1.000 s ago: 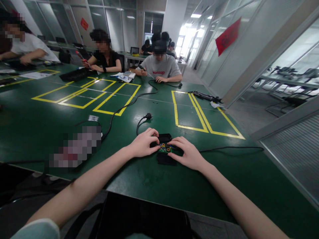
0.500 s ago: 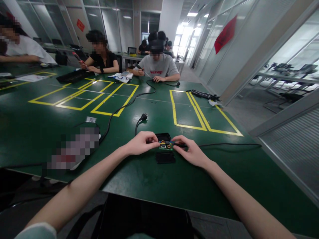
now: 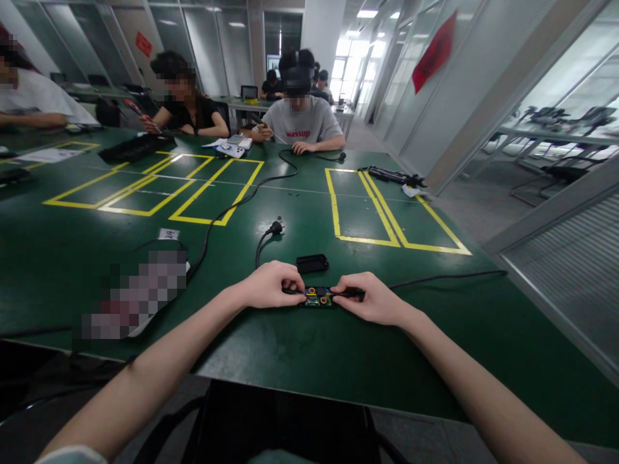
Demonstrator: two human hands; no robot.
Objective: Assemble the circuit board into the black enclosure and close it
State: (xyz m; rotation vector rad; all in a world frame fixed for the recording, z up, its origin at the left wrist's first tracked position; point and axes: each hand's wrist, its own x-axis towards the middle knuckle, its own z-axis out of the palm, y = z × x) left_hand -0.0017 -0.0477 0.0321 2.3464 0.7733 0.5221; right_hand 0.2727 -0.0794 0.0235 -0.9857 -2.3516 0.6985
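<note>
A small green circuit board (image 3: 317, 298) with coloured coils sits in a black casing half on the green table (image 3: 300, 348), held between both hands. My left hand (image 3: 271, 284) pinches its left end, where a black cable leads to a plug (image 3: 275, 227). My right hand (image 3: 372, 299) pinches the right end and the black cable (image 3: 449, 277) running off to the right. The other black casing half (image 3: 312, 263) lies just behind the board, apart from it.
Yellow tape rectangles (image 3: 374, 209) mark the table. A blurred object (image 3: 135, 293) lies to my left. A long black cable (image 3: 232, 206) crosses the table. Three people sit at the far side, one in a grey shirt (image 3: 300, 125). A glass wall and aisle run along the right.
The board has come toward me and down onto a black casing half, while the other black half is left behind it. Both hands shifted from covering the parts to pinching the board's ends.
</note>
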